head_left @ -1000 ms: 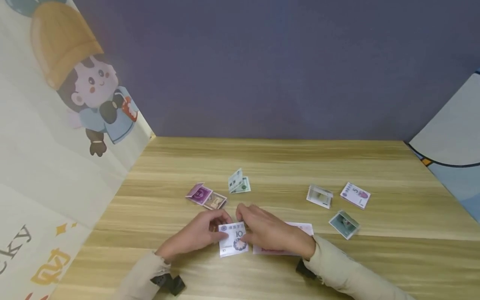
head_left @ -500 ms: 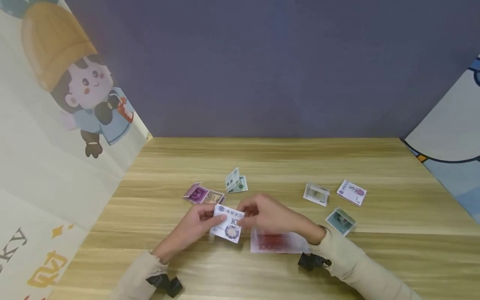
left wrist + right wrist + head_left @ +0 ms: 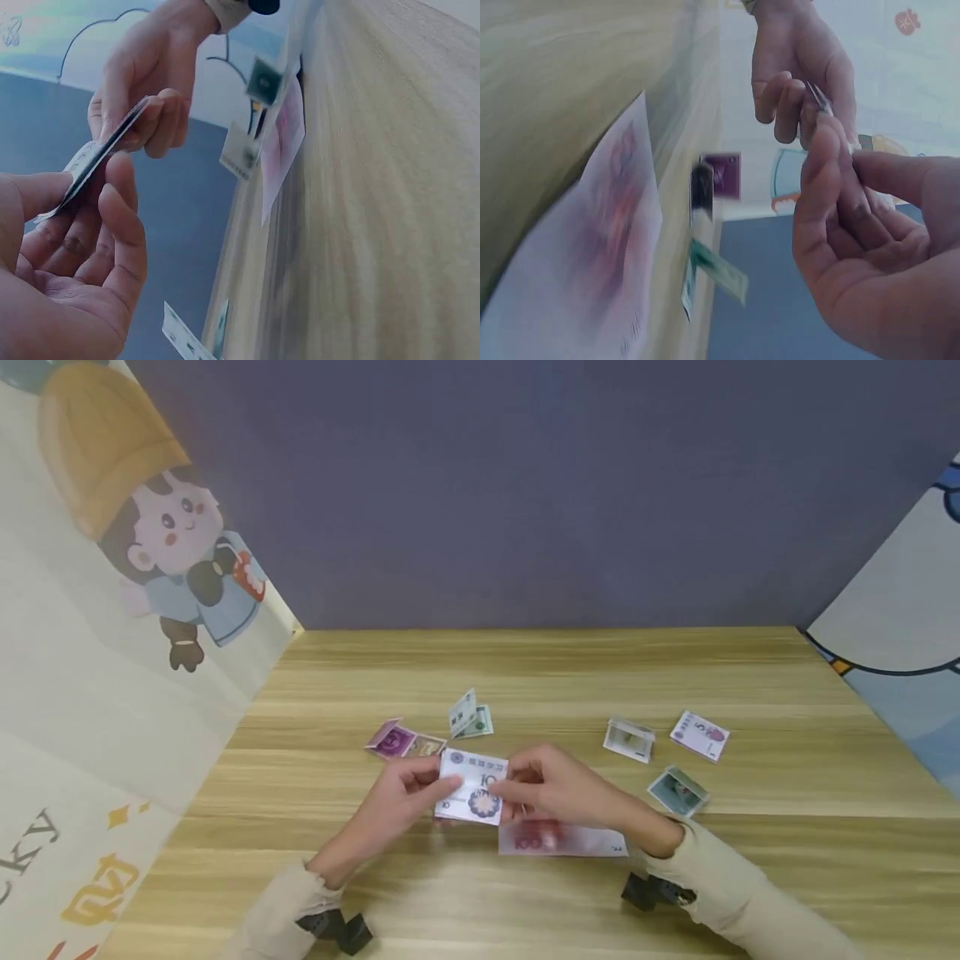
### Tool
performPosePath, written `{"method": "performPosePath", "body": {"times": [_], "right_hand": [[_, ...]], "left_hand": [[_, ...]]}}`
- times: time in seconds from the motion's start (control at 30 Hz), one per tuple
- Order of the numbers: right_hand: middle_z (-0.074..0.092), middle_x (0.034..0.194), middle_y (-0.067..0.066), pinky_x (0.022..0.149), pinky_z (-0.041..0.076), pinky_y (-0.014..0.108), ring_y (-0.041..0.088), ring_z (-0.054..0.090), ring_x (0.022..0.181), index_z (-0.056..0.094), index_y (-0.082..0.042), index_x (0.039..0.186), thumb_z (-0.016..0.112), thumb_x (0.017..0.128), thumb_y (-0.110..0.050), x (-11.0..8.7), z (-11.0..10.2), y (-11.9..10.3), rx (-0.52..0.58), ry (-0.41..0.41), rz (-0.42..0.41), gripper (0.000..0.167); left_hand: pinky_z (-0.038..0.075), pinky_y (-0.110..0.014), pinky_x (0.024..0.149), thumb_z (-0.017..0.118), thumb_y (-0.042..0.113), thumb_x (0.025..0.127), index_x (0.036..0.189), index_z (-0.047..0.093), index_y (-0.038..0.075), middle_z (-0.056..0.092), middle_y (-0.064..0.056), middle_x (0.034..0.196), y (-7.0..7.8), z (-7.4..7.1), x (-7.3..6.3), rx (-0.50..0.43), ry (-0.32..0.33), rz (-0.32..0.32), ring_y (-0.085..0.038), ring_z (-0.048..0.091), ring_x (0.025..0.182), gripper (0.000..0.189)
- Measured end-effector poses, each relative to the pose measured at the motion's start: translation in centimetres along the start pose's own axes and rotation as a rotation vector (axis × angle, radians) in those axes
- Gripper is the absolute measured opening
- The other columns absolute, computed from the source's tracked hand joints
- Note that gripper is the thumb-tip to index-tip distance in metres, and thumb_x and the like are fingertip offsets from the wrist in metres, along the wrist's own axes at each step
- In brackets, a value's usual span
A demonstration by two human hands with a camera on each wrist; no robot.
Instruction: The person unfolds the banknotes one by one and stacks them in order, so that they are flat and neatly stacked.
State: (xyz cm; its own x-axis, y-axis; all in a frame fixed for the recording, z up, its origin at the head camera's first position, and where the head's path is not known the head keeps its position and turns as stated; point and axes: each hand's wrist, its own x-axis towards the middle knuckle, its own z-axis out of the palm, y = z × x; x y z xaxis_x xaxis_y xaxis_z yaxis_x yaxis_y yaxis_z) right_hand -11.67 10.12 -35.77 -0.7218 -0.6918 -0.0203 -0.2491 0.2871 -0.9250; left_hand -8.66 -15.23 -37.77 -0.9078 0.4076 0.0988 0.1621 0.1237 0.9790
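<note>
From here, the left hand (image 3: pixel 397 795) and right hand (image 3: pixel 564 787) pinch opposite sides of the folded ten note (image 3: pixel 467 808) above the table (image 3: pixel 435 902), near the red hundred note (image 3: pixel 588 841), seemingly squaring its halves; creasing probably calls for steady, even pressure.

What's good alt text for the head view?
A person's left hand and right hand pinch a banknote marked 10 above a wooden table. A red 100 note lies below the right hand; farther back lie a purple note, green note and 5 note.
</note>
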Motion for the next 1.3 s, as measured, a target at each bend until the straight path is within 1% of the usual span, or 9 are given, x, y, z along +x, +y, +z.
{"method": "performPosePath", "body": {"times": [0.17,0.3,0.47,0.6,0.77,0.93,1.07,1.17,1.3], "right_hand": [[0.069,0.074,0.002,0.06,0.056,0.036,0.033,0.066,0.069,0.068,-0.009,0.086,0.063,0.099,-0.024,-2.2,-1.4,-0.5,-0.018,0.08,0.015,0.02],[0.067,0.071,0.003,0.054,0.051,0.028,0.027,0.064,0.063,0.068,-0.008,0.085,0.062,0.1,-0.022,-3.6,-2.9,-1.2,-0.015,0.08,-0.022,0.02],[0.067,0.073,0.007,0.053,0.05,0.026,0.017,0.06,0.059,0.062,0.005,0.089,0.045,0.107,-0.019,-4.3,-4.6,-1.5,0.237,0.006,-0.163,0.035],[0.068,0.089,0.006,0.063,0.053,0.026,0.014,0.063,0.071,0.057,0.011,0.116,0.032,0.11,-0.035,-4.3,-4.6,-0.7,0.442,0.036,-0.045,0.053],[0.065,0.105,0.006,0.067,0.052,0.024,0.012,0.064,0.079,0.041,-0.003,0.149,0.033,0.109,-0.043,-3.8,-3.6,0.6,0.473,0.108,0.119,0.057],[0.064,0.091,0.004,0.051,0.04,0.018,0.007,0.05,0.059,0.046,-0.015,0.149,0.037,0.107,-0.046,-3.9,-3.5,1.6,0.569,0.077,0.086,0.053],[0.065,0.091,0.003,0.051,0.041,0.018,0.007,0.052,0.059,0.045,-0.012,0.148,0.038,0.107,-0.045,-4.2,-3.6,1.9,0.613,0.054,0.078,0.053],[0.065,0.091,0.003,0.052,0.041,0.018,0.007,0.05,0.06,0.042,-0.006,0.148,0.04,0.107,-0.042,-4.2,-3.5,1.8,0.57,0.098,0.077,0.054],[0.065,0.092,0.005,0.053,0.04,0.019,0.009,0.048,0.061,0.043,-0.002,0.147,0.043,0.107,-0.036,-4.1,-3.1,1.0,0.493,0.196,0.108,0.052]], "left_hand": [[0.054,-0.027,0.054,0.064,0.01,0.096,0.098,0.065,0.0,0.068,-0.013,0.082,0.4,1.2,0.9,0.008,-0.054,0.051,-0.018,0.062,0.062,0.01],[0.049,-0.025,0.049,0.063,0.012,0.098,0.094,0.063,0.003,0.065,-0.01,0.075,1.3,2.4,2.3,0.043,-0.112,0.085,-0.016,0.058,0.058,0.011],[0.049,-0.024,0.051,0.06,0.013,0.1,0.091,0.062,0.003,0.066,-0.009,0.074,2.7,3.7,3.7,0.022,-0.155,0.113,-0.014,0.059,0.059,0.014],[0.05,-0.026,0.05,0.059,0.014,0.1,0.091,0.064,0.003,0.066,-0.014,0.072,2.9,4.7,4.7,0.032,-0.174,0.147,-0.019,0.058,0.057,0.015],[0.05,-0.027,0.05,0.058,0.014,0.101,0.093,0.066,0.002,0.066,-0.022,0.073,1.6,5.4,5.5,0.025,-0.201,0.113,-0.022,0.057,0.057,0.015],[0.051,-0.032,0.048,0.059,0.013,0.1,0.094,0.067,0.003,0.066,-0.014,0.071,0.7,5.6,6.1,0.033,-0.185,0.113,-0.033,0.056,0.057,0.014],[0.05,-0.031,0.048,0.059,0.013,0.1,0.096,0.069,0.002,0.067,-0.014,0.07,0.4,5.7,6.4,0.02,-0.209,0.123,-0.027,0.056,0.055,0.015],[0.049,-0.027,0.048,0.06,0.014,0.1,0.099,0.071,0.002,0.067,-0.018,0.07,0.4,5.7,6.4,0.017,-0.21,0.117,-0.021,0.056,0.055,0.016],[0.049,-0.027,0.049,0.062,0.016,0.099,0.101,0.071,0.003,0.069,-0.015,0.069,0.7,5.5,6.3,0.032,-0.185,0.087,-0.03,0.057,0.056,0.016]]}}
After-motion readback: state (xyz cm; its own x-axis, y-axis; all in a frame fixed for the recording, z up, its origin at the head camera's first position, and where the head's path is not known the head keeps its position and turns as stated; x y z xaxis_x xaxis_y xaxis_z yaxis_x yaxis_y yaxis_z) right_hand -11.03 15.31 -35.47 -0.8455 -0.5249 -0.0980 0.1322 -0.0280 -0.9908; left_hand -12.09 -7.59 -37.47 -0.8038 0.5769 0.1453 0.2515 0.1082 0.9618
